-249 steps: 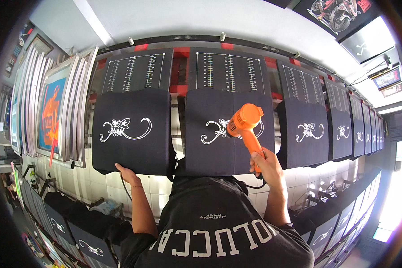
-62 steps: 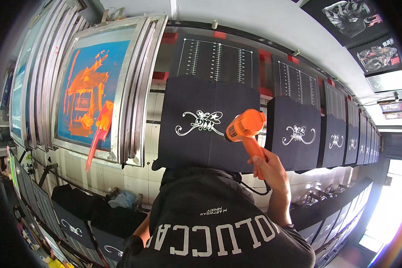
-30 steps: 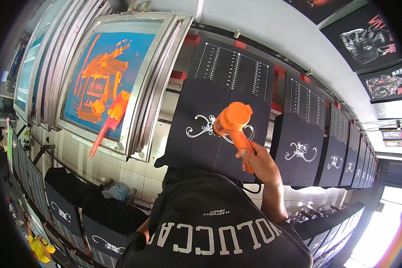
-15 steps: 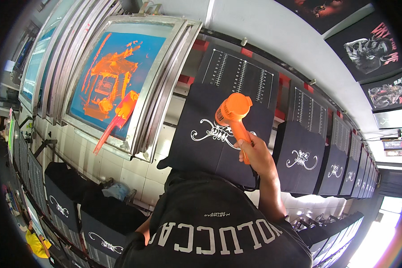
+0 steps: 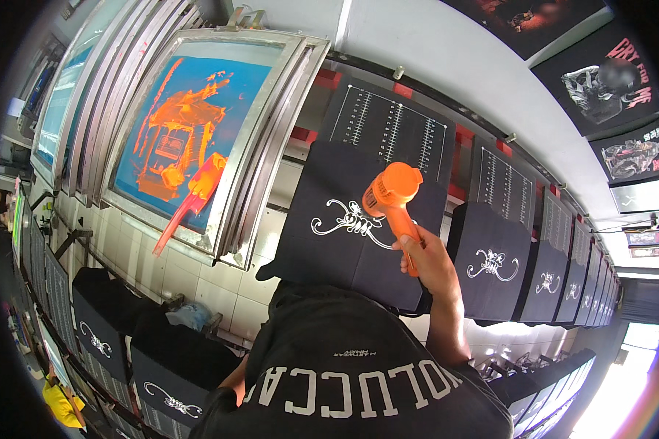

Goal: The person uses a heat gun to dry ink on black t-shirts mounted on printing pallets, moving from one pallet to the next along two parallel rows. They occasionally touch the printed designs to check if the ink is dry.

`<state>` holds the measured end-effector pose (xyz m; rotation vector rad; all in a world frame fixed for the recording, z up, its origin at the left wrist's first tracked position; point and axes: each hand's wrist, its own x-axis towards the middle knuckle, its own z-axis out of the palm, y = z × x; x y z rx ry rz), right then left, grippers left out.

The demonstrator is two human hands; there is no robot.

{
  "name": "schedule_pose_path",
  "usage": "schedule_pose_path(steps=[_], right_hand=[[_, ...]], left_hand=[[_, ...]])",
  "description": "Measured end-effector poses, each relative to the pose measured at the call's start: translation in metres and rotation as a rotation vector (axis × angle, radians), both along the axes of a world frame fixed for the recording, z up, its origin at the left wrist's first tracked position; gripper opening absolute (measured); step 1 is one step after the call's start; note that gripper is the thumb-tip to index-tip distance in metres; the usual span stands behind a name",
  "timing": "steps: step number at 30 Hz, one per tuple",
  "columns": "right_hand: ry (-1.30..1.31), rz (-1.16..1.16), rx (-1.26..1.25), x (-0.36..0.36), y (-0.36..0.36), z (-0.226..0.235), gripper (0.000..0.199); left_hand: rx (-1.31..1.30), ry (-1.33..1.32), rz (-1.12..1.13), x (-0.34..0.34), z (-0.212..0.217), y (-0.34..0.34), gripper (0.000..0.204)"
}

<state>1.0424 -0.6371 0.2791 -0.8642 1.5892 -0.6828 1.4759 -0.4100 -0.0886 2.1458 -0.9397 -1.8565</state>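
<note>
Nearest of all, the right hand (image 5: 428, 257) is wrapped tight around the grip of an orange heat gun (image 5: 392, 203), whose handle runs up and slightly left from the fist while the stubby barrel turns off to the left at the top. That barrel points at the white ornamental print (image 5: 348, 221) on the black T-shirt (image 5: 355, 227), which lies flat on its printing pallet just ahead of and to the left of the fist; the nozzle sits close over the right end of the print, though contact cannot be judged. The left hand is hidden below the person's own black shirt, with only a bit of forearm showing, so its state cannot be told; the right hand is plainly the nearer one. The gun looks like smooth bright plastic with a darker label on its side. Further left of the hands stands a tilted blue printing screen (image 5: 187, 139) smeared with orange ink, an orange squeegee (image 5: 190, 201) resting on it. Further right, more black shirts (image 5: 494, 263) with the same white motif recede along the row.
</note>
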Motion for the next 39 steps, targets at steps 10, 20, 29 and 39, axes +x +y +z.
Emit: schedule_pose_path(steps=[10,20,29,39], right_hand=[[0.014,-0.118,-0.058,-0.009,0.011,-0.002,0.036],[-0.09,-0.126,-0.047,-0.015,0.02,0.0,0.036],[0.007,-0.081,-0.003,-0.007,0.035,0.01,0.037],[-0.159,0.057,-0.052,0.026,-0.002,-0.001,0.035]], left_hand=[[0.002,0.002,-0.021,-0.001,-0.001,-0.004,0.022],[-0.003,0.007,-0.013,-0.003,-0.004,-0.005,0.022],[-0.003,0.015,0.007,-0.008,-0.008,0.008,0.022],[-0.033,0.017,0.051,-0.015,-0.009,0.014,0.022]])
